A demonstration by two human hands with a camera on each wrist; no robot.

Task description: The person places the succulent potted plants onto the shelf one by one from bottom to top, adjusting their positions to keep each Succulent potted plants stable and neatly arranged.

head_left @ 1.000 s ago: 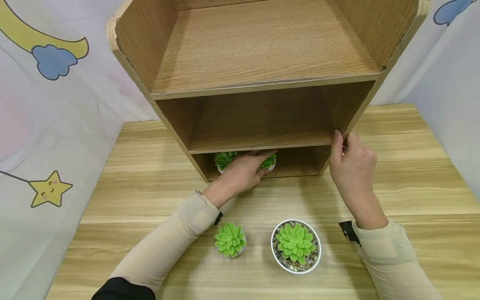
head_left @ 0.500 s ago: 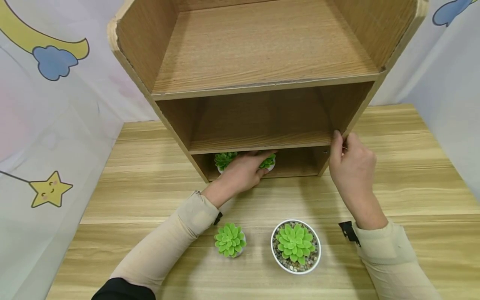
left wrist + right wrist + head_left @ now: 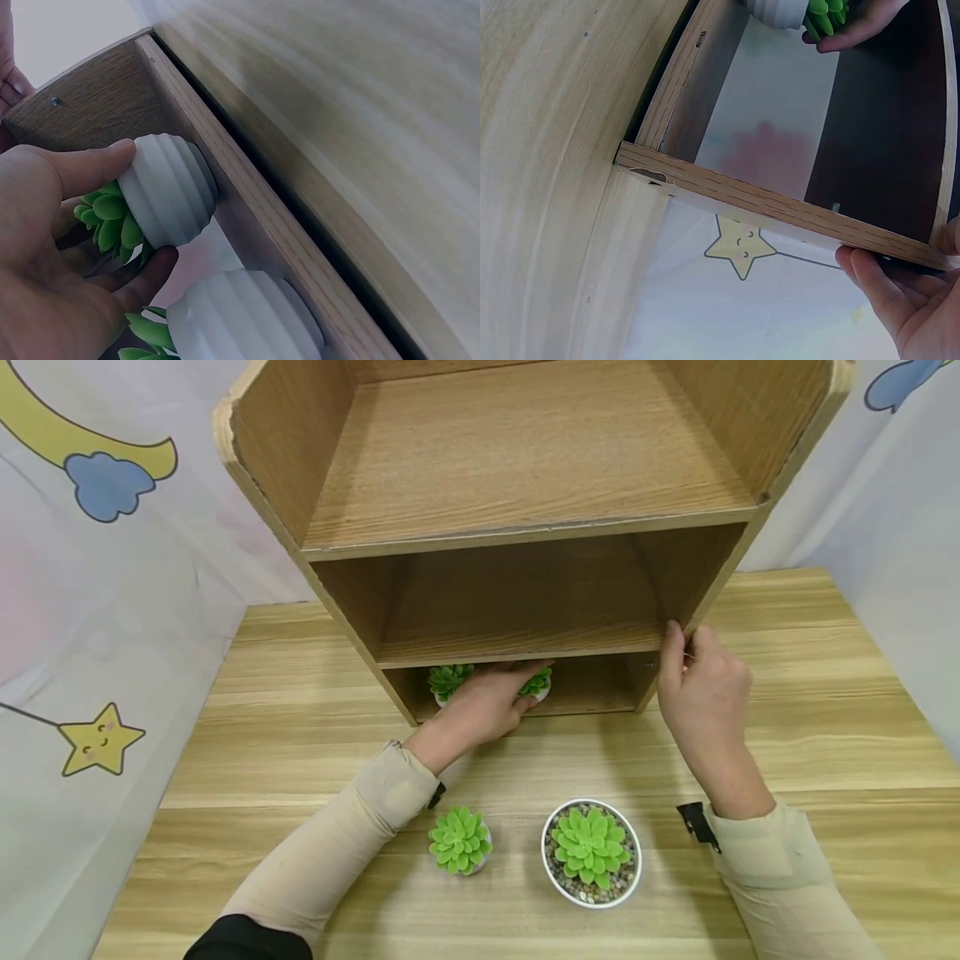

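Note:
My left hand (image 3: 480,703) reaches into the bottom compartment of a wooden shelf unit (image 3: 532,531). In the left wrist view its thumb and fingers grip a small succulent in a ribbed white pot (image 3: 169,191), which stands on the bottom board. Beside that pot is another succulent in a ribbed white pot (image 3: 244,319), to its left in the head view, partly behind my hand. My right hand (image 3: 707,693) pinches the front edge of the unit's right side panel (image 3: 780,206), at about the height of the middle board.
On the wooden table (image 3: 300,827) in front of the unit are a small potted succulent (image 3: 460,841) and a larger succulent in a white pot with pebbles (image 3: 592,853). Printed cloth (image 3: 97,610) hangs along the left, back and right.

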